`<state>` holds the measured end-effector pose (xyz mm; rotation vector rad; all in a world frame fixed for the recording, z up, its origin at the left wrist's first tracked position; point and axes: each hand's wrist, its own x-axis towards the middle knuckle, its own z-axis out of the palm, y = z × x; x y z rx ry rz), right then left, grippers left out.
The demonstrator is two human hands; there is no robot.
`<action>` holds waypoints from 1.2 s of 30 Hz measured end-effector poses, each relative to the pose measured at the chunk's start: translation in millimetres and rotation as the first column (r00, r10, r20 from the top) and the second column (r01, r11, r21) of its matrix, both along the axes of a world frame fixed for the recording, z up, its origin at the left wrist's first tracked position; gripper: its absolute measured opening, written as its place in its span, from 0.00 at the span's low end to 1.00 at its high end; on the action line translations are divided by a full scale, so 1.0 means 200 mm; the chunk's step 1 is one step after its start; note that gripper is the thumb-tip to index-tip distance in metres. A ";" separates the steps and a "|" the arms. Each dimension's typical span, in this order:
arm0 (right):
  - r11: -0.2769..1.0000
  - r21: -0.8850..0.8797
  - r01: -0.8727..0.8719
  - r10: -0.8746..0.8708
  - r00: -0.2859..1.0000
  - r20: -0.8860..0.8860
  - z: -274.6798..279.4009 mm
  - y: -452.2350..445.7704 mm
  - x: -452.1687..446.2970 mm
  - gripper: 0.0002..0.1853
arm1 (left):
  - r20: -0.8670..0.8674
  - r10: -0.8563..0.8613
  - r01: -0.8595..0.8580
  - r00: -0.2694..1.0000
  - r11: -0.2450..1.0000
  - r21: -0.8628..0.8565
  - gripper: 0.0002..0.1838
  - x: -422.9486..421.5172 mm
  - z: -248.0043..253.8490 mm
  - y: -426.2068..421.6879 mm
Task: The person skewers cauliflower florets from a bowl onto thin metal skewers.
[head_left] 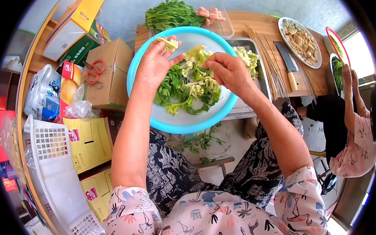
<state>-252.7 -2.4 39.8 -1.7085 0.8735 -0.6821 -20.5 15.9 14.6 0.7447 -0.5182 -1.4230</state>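
Observation:
A cauliflower floret point(170, 45) sits in the fingers of my left hand point(153, 64), above the left side of a big basin with a blue rim point(133, 74). My right hand point(230, 72) is closed in a pinch over the basin's right side; whatever is between its fingertips is too small or hidden to name. Below both hands, the basin holds green leafy stalks point(167, 85) and more pale cauliflower pieces point(194, 90). Right of the basin, a metal tray point(263, 79) is partly covered by it and carries further cauliflower point(249, 59).
Behind the basin lie leafy greens point(170, 15) and pink sausage-like pieces point(209, 16). Rightward are thin skewers point(265, 59), a cleaver point(286, 56) and a plate of cut food point(300, 43). Another person's hands point(349, 75) hold greens. Scissors point(96, 72) rest on a carton point(112, 87).

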 end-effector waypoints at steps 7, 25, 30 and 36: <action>0.999 0.029 -0.039 0.039 0.999 0.018 -0.02 0.01 0.02 0.10 | 0.200 0.030 -0.027 0.979 0.999 -0.021 0.11 0.05 -0.05 -0.02; 0.998 -0.030 -0.048 0.047 0.998 -0.032 -0.04 0.01 0.01 0.09 | 0.249 -0.012 0.016 0.968 1.000 -0.012 0.10 0.08 -0.05 -0.02; 0.994 -0.079 -0.078 0.075 0.997 -0.030 -0.06 0.01 0.01 0.09 | 0.245 -0.013 0.015 0.970 1.000 -0.003 0.09 0.08 -0.04 -0.02; 0.994 -0.070 -0.081 0.078 0.996 -0.036 -0.05 0.01 0.02 0.09 | 0.242 -0.018 0.020 0.970 1.000 -0.008 0.10 0.09 -0.04 -0.01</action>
